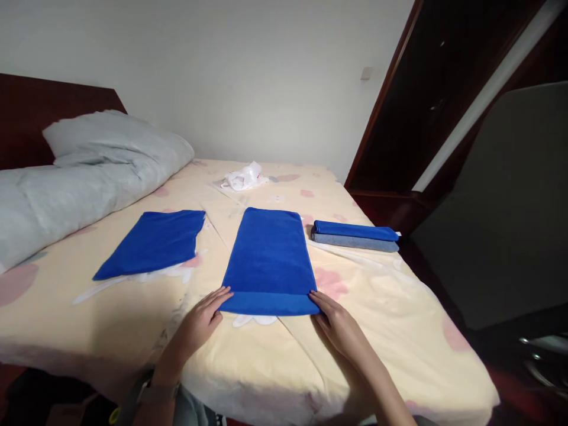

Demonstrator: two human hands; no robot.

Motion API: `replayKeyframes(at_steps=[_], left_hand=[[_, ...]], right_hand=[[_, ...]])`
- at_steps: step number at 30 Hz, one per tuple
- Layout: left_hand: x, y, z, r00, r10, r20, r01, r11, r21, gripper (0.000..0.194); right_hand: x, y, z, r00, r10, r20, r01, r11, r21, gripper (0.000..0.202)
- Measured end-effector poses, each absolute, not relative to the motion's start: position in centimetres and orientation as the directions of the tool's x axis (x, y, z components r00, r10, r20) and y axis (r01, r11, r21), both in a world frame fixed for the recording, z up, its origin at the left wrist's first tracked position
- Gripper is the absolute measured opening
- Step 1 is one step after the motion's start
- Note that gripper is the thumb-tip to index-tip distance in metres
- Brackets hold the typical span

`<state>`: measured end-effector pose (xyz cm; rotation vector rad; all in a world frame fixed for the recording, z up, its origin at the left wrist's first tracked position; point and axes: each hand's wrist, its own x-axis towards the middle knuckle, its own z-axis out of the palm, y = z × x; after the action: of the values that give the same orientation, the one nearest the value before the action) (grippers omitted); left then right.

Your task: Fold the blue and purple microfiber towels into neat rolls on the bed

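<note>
A blue cloth (pixel 270 251) lies flat in the middle of the bed, its near edge folded over in a narrow band. My left hand (pixel 207 312) has its fingers on the left end of that fold, thumb below at the edge. At the right end, my right hand (pixel 331 312) pinches the fold's corner in the same way. Another blue cloth (pixel 153 242) lies spread out to the left. On the right sit two rolled or folded cloths, a blue one (pixel 355 229) and a grey one (pixel 355 241) against its near side.
The bed (pixel 248 367) has a cream flowered sheet. A crumpled white plastic bag (pixel 245 177) lies toward the wall. A grey quilt (pixel 110 160) is heaped at the left by the dark headboard (pixel 57 100). The bed's right edge drops beside a grey panel (pixel 510 207).
</note>
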<state>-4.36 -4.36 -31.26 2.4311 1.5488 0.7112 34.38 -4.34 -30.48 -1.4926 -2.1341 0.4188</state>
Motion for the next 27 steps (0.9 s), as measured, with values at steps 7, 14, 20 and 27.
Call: replayKeyframes(at_steps=[7,14,20,27], left_hand=[[-4.4,-3.6,-31.2,0.121,0.957,0.264,0.731,-0.265,0.628,0.034],[-3.2,-0.9,-32.9,-0.120,0.923,0.365,0.730,-0.167,0.663,0.043],[-3.1,-1.1,-33.0,-0.078,0.904,0.421,0.756,-0.221,0.616,0.043],[-2.6,-3.4,-31.3,-0.139,0.875,0.464,0.753,-0.211,0.623,0.044]], right_hand=[[34.6,-3.8,-30.2,-0.148,0.970,0.195,0.664,0.243,-0.707,0.035],[33.1,-2.0,-31.2,0.089,0.986,0.140,0.604,0.058,-0.795,0.042],[33.2,-2.1,-31.2,0.118,0.986,0.121,0.572,0.032,-0.820,0.045],[34.0,-3.4,-29.8,0.124,0.992,0.002,0.642,-0.079,-0.763,0.043]])
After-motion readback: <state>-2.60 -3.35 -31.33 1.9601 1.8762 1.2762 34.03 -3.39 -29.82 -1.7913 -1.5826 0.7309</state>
